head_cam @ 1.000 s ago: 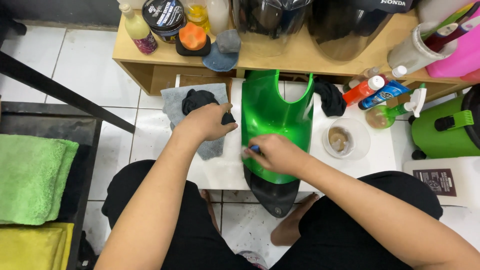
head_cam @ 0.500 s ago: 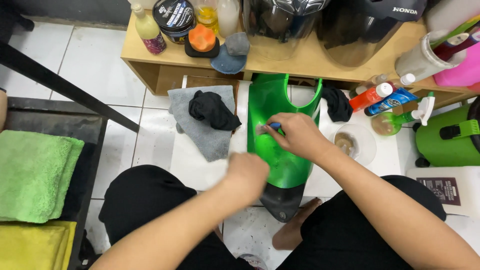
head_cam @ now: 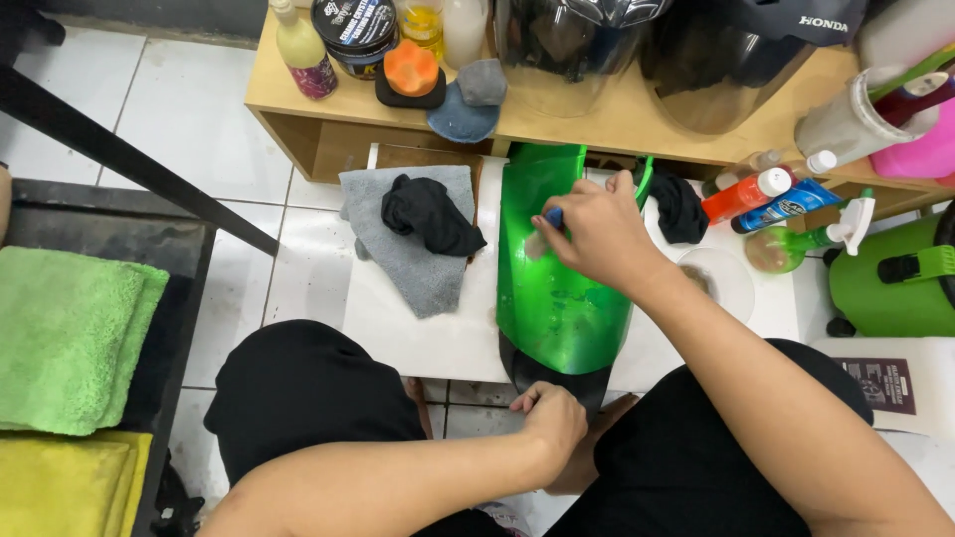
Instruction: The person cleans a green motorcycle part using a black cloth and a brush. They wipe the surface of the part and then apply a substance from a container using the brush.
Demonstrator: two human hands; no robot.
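Moved since earlier: left hand [head_cam: 552, 423] dropped from the dark cloth to the near black end of the panel; right hand [head_cam: 587, 231] slid up the green panel toward its far end.
Left hand: at near edge of white board, fingers curled shut around the black lower tip [head_cam: 557, 376] of the panel, gripping it.
Right hand: on upper half of the panel, fingers bent closed on a small blue applicator [head_cam: 553, 215], pressing it to the green surface; most of the applicator hidden under the fingers.
Green panel [head_cam: 557, 298]: glossy curved bodywork piece, lying lengthwise on the white board [head_cam: 418, 333], running from lap toward the shelf; pale smear just beside the applicator.
Lap: black shorts [head_cam: 308, 398], knees either side of the board.
Left of panel: grey towel [head_cam: 408, 254] flat on the board, black cloth [head_cam: 430, 214] bunched on top of it, near but apart from the panel.
Right of panel: second black cloth [head_cam: 681, 209] touching the panel's far edge; clear round dish [head_cam: 721, 278] just past the right forearm.
Far right: orange bottle [head_cam: 746, 194], blue tube [head_cam: 791, 204], green spray bottle [head_cam: 796, 244] lying close together; green machine [head_cam: 890, 278] beyond.
Far left: green towel [head_cam: 65, 338] over yellow towel [head_cam: 60, 487] on dark rack.
Far: wooden shelf [head_cam: 298, 99] with black jar [head_cam: 355, 30], orange pad [head_cam: 410, 68], blue-grey pads [head_cam: 468, 99], two dark helmets [head_cam: 637, 50].
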